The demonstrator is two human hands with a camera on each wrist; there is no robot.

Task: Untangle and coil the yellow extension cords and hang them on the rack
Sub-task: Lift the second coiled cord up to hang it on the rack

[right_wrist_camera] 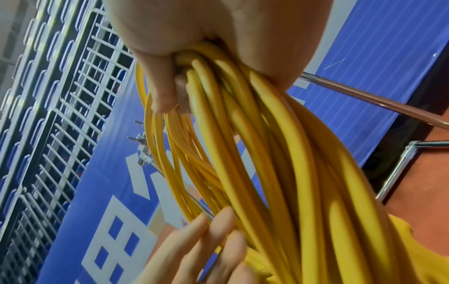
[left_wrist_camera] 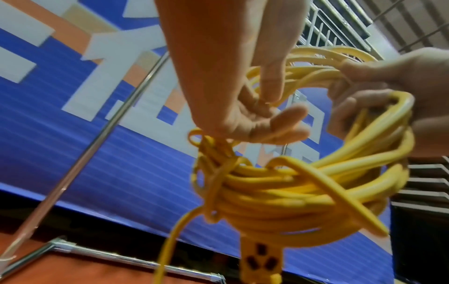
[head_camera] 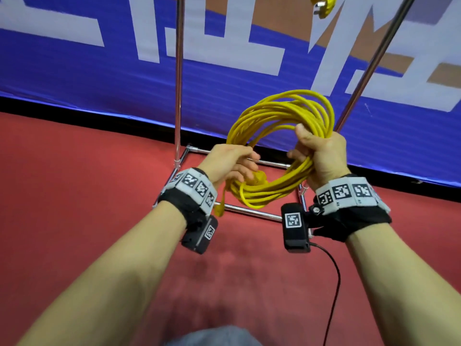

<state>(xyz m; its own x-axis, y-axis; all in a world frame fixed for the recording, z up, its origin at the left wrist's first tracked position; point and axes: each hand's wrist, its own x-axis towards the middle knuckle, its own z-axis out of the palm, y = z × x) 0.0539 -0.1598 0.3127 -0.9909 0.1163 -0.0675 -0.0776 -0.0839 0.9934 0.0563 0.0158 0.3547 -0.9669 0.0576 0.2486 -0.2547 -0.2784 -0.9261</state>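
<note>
Head view: right hand (head_camera: 321,156) wraps its fingers round the bundled side of the coiled yellow extension cord (head_camera: 282,116); left hand (head_camera: 232,161), fingers loosely curved, touches the opposite side, its socket end (left_wrist_camera: 261,259) dangling below them.

Yellow cord coil (head_camera: 279,146), chrome rack (head_camera: 178,71), red floor (head_camera: 74,196), blue banner (head_camera: 99,78) with white and tan shapes.

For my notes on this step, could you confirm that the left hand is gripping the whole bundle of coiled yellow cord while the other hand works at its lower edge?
Not quite: the right hand grips the whole bundle of coiled yellow cord, as the right wrist view shows. The left hand is the other one, working at its lower edge.
</note>
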